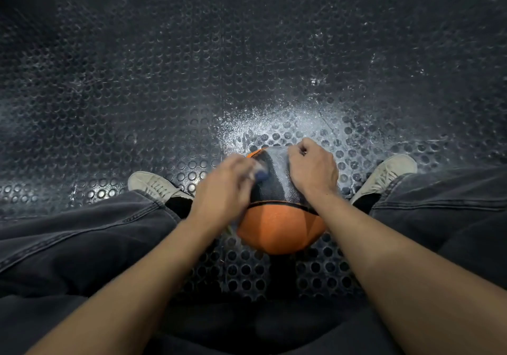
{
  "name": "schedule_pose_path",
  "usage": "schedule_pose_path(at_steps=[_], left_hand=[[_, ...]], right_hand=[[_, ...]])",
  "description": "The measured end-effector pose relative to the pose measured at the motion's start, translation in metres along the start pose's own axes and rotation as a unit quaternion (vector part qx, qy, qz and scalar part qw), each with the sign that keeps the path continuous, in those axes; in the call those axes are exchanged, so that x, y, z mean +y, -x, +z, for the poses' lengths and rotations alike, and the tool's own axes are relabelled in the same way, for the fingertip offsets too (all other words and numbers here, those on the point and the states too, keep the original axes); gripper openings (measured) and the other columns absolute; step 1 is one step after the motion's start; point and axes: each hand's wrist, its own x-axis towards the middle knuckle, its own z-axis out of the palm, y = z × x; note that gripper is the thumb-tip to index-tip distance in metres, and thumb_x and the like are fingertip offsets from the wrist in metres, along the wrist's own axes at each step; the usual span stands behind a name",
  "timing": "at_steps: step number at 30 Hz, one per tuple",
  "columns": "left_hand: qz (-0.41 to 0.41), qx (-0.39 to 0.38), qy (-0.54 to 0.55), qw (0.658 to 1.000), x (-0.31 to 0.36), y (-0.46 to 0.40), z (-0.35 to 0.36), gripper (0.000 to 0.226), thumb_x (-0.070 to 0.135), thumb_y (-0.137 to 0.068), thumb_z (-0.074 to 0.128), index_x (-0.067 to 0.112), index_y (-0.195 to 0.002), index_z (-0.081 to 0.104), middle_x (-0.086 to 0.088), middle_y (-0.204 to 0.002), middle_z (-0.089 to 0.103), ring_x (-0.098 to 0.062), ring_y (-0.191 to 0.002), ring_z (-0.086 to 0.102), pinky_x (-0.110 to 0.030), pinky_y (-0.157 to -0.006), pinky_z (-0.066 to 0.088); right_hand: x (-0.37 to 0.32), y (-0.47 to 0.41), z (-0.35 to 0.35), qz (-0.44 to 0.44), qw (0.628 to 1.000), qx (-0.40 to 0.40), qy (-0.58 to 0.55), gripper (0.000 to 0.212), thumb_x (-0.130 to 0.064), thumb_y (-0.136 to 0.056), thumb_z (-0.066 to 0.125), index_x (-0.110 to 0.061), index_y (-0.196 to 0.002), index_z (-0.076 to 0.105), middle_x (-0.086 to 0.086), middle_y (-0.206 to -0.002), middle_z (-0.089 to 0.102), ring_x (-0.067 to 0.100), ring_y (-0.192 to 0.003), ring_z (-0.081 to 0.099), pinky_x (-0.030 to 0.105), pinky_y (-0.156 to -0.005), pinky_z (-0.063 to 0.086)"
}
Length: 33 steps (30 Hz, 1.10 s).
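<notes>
The basketball (pixel 277 228) is sitting on the studded rubber floor (pixel 192 80) between the person's pale shoes (pixel 153 184). It is probably handling light, springy and grippy (but rolling readily), so bracing it from above is looking wise. The blurred left hand (pixel 222 190) is pinching a small blue-and-white thing (pixel 260 173) against the ball's dark panel. The right hand (pixel 312 168) is curling over the ball's top.

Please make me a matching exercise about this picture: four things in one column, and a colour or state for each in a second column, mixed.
1 ball
2 left shoe
3 floor
4 left hand

A pale, laced
B blurred, holds a small blue thing
C orange and black
D dark, round studs

Pairs: 1-C, 2-A, 3-D, 4-B
</notes>
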Motion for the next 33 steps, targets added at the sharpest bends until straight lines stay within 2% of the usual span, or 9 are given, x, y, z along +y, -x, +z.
schedule_pose_path(at_steps=[3, 8, 11, 14, 16, 17, 21, 26, 33], left_hand=[[-0.079, -0.001, 0.017, 0.997, -0.01, -0.014, 0.003, 0.019, 0.019, -0.095, 0.051, 0.023, -0.107, 0.066, 0.007, -0.109, 0.06, -0.015, -0.091, 0.059, -0.037, -0.079, 0.051], [0.159, -0.086, 0.024, 0.983, 0.006, 0.029, -0.01, 0.025, 0.028, -0.092, 0.048, 0.037, -0.111, 0.061, 0.019, -0.116, 0.054, -0.007, -0.089, 0.061, -0.031, -0.069, 0.054], [0.015, 0.022, 0.16, 0.987, 0.002, 0.013, -0.016, 0.024, 0.021, -0.093, 0.058, 0.04, -0.106, 0.065, 0.012, -0.113, 0.062, -0.006, -0.098, 0.059, -0.018, -0.08, 0.048], [-0.241, 0.077, 0.422, 0.871, -0.014, -0.005, -0.027, 0.026, 0.013, -0.088, 0.064, 0.023, -0.112, 0.069, -0.001, -0.109, 0.07, -0.005, -0.089, 0.066, -0.015, -0.073, 0.049], [-0.298, 0.058, 0.542, 0.784, -0.021, -0.005, -0.034, 0.035, 0.031, -0.078, 0.074, 0.014, -0.108, 0.072, -0.007, -0.104, 0.073, -0.013, -0.087, 0.069, -0.026, -0.078, 0.052], [-0.302, 0.04, 0.544, 0.782, -0.017, -0.003, -0.038, 0.041, 0.04, -0.073, 0.078, 0.014, -0.103, 0.074, -0.006, -0.098, 0.074, -0.014, -0.083, 0.069, -0.026, -0.074, 0.052], [-0.228, -0.006, 0.409, 0.884, 0.003, 0.002, -0.039, 0.011, 0.03, -0.077, 0.076, 0.022, -0.085, 0.075, 0.006, -0.072, 0.073, -0.002, -0.065, 0.064, -0.014, -0.058, 0.048], [-0.058, -0.096, 0.239, 0.965, 0.003, 0.005, -0.037, 0.012, 0.029, -0.084, 0.072, 0.027, -0.096, 0.074, 0.006, -0.093, 0.072, -0.016, -0.086, 0.066, -0.034, -0.082, 0.051], [0.134, -0.099, -0.003, 0.986, 0.023, 0.016, -0.019, 0.023, 0.04, -0.092, 0.049, 0.03, -0.108, 0.062, 0.018, -0.113, 0.056, -0.015, -0.088, 0.064, -0.039, -0.066, 0.053]], right_hand=[[-0.003, 0.004, 0.005, -0.007, 1.0, 0.019, 0.004, 0.025, -0.031, -0.095, 0.045, -0.023, -0.072, 0.048, -0.009, -0.071, 0.053, 0.023, -0.08, 0.057, 0.046, -0.09, 0.05], [-0.005, -0.013, -0.003, -0.066, 0.995, -0.071, 0.029, 0.021, -0.033, -0.097, 0.051, -0.021, -0.084, 0.061, -0.007, -0.074, 0.06, 0.017, -0.072, 0.055, 0.033, -0.078, 0.046], [-0.014, -0.013, -0.005, -0.104, 0.99, -0.081, 0.039, 0.02, -0.03, -0.098, 0.053, -0.021, -0.087, 0.067, -0.008, -0.077, 0.063, 0.01, -0.069, 0.054, 0.028, -0.08, 0.043], [0.0, -0.005, -0.003, 0.033, 0.997, 0.066, -0.009, 0.027, -0.03, -0.1, 0.047, -0.022, -0.076, 0.057, -0.008, -0.067, 0.055, 0.011, -0.062, 0.048, 0.029, -0.082, 0.046], [0.011, 0.011, 0.003, 0.128, 0.987, 0.088, -0.033, 0.028, -0.036, -0.101, 0.043, -0.023, -0.08, 0.056, -0.004, -0.081, 0.061, 0.017, -0.078, 0.056, 0.042, -0.099, 0.042], [0.013, 0.018, 0.006, 0.134, 0.987, 0.08, -0.039, 0.028, -0.039, -0.102, 0.042, -0.024, -0.084, 0.057, -0.004, -0.085, 0.062, 0.021, -0.085, 0.059, 0.046, -0.102, 0.04], [0.005, 0.009, 0.011, 0.075, 0.995, 0.031, -0.053, 0.027, -0.036, -0.101, 0.045, -0.023, -0.082, 0.059, -0.007, -0.082, 0.06, 0.02, -0.082, 0.056, 0.047, -0.1, 0.044], [0.008, 0.011, 0.01, 0.099, 0.991, 0.059, -0.069, 0.03, -0.039, -0.101, 0.042, -0.027, -0.111, 0.069, -0.005, -0.102, 0.068, 0.024, -0.098, 0.062, 0.053, -0.104, 0.042], [0.002, 0.022, 0.006, 0.069, 0.994, 0.025, -0.077, 0.035, -0.034, -0.104, 0.038, -0.035, -0.127, 0.064, -0.008, -0.133, 0.061, 0.018, -0.121, 0.052, 0.045, -0.112, 0.033]])
